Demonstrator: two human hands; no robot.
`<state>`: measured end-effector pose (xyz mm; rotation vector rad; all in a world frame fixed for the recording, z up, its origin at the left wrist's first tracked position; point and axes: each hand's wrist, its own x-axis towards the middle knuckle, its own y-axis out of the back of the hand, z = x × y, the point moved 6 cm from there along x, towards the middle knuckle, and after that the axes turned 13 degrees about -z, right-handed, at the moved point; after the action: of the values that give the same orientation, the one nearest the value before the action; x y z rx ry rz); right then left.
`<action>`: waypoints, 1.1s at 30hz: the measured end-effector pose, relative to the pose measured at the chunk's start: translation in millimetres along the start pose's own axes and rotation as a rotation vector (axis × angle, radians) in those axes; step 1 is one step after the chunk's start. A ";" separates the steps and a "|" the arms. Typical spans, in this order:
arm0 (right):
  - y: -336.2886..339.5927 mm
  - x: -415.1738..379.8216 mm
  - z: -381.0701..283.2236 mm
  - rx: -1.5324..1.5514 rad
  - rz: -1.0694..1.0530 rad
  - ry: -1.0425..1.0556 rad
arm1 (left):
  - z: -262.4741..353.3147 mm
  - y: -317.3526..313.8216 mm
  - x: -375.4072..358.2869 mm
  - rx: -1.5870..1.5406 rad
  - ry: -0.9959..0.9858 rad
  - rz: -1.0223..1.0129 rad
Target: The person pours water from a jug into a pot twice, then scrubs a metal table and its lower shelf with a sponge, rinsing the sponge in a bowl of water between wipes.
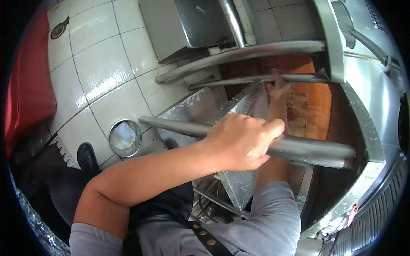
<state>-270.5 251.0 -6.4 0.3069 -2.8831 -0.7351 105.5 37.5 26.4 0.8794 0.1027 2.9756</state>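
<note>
My left hand [245, 141] is closed around a thick metal bar [316, 150] that runs across the front of a steel frame. Wet spots show on its back. Behind and below that bar, my right hand [279, 87] reaches down beside a wet, foam-streaked metal panel [241, 187]. It is smeared by motion, so I cannot make out its fingers or anything in them. Another metal sheet [185, 111] with white suds leans to the left of the panel. Two more metal tubes [239, 57] cross above my right hand.
A round metal pot [124, 138] with a pale item inside stands on wet white tiles [96, 51]. Red-brown tiles [314, 109] show beneath the frame. A steel box [200, 21] is at the top, a red object [32, 85] at left, a floor drain [60, 30] at upper left.
</note>
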 end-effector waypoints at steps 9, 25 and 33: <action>-16.4 2.7 0.4 0.290 0.007 0.319 | -2.3 -1.4 -2.2 0.049 0.008 0.001; 318.1 -218.9 -32.0 -2.004 0.431 0.022 | -0.5 1.0 0.1 0.067 0.006 0.120; 354.7 -302.3 37.0 -1.313 1.080 -0.037 | -5.5 -2.0 0.7 0.047 -0.030 0.127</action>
<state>-41.8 643.1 105.5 -1.2201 -1.5072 -1.9047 101.9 39.2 22.1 0.9704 0.1216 3.0875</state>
